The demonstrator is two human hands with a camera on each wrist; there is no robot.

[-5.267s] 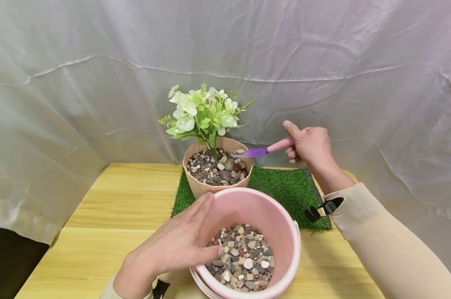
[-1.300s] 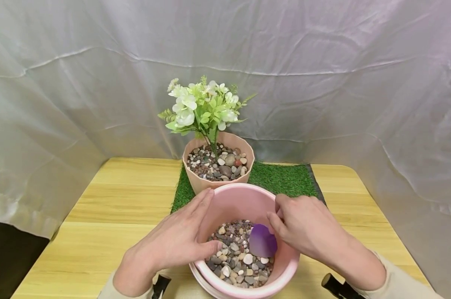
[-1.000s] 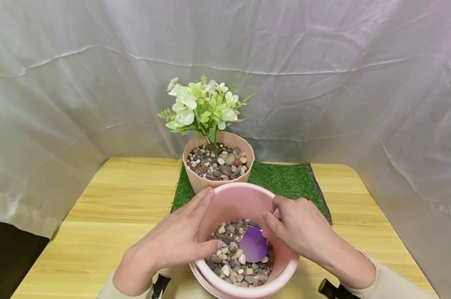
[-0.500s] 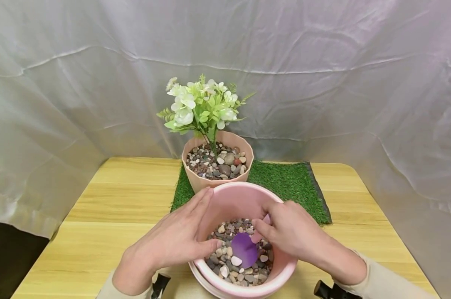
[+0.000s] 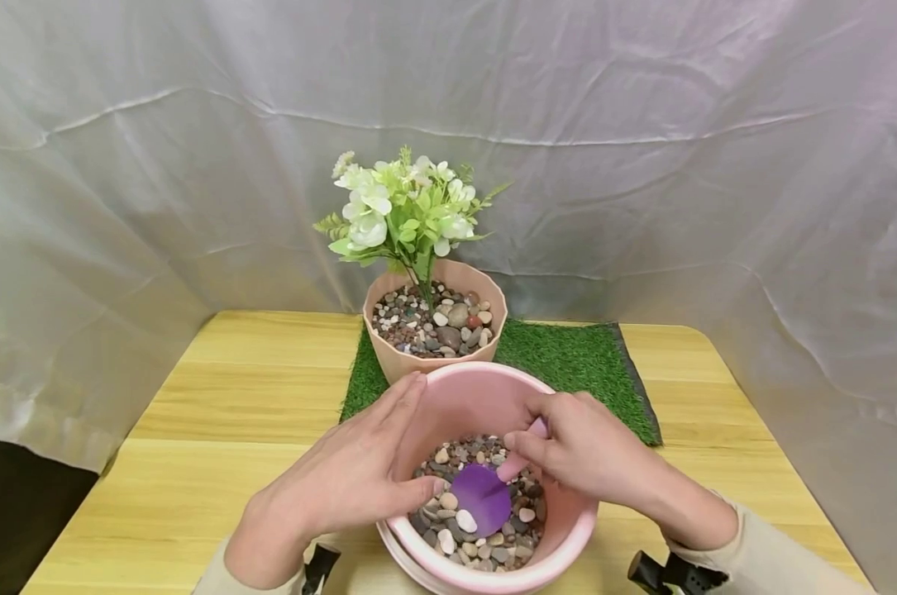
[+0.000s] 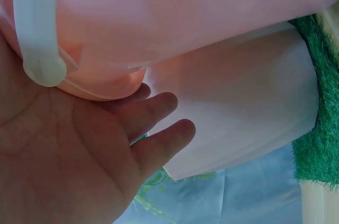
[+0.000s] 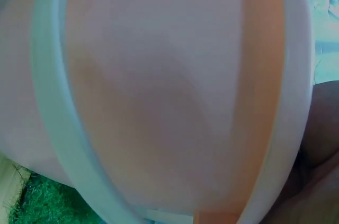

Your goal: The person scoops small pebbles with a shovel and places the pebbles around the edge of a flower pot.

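Resting among loose pebbles (image 5: pixel 485 552) in the pink bucket (image 5: pixel 463 405): a hand trowel (image 5: pixel 481 500), purple blade low and tilted, pink handle slanting up toward the bucket's right side. Pebbles mixed grey, white and tan; a white one lies against the blade's near edge.

Right hand (image 5: pixel 593 454) over the bucket's right rim, fingers curled around the trowel handle, thumb lying along it. Right wrist view mostly filled by the bucket's outer wall; hand only partly seen at that view's edge.

Left hand (image 5: pixel 351 475) at the bucket's left rim, spread open, fingers extended along the outside, thumb reaching over the inner side. Touches the bucket; no tool in it. Pale carrying handle (image 6: pixel 37 23) hangs beside the palm in the left wrist view.

Directly behind the bucket: faceted peach flowerpot (image 5: pixel 394 357); whether the two touch, cannot tell. Holds small gravel on the left, larger stones on the right, one reddish. White-flowered plant (image 5: pixel 407 215) stands upright in it.

Under the pot, a green artificial-turf mat (image 5: pixel 574 364), on a light wood-grain table (image 5: pixel 232 397). Wrinkled silvery-grey cloth (image 5: pixel 604 198) behind and at both sides.
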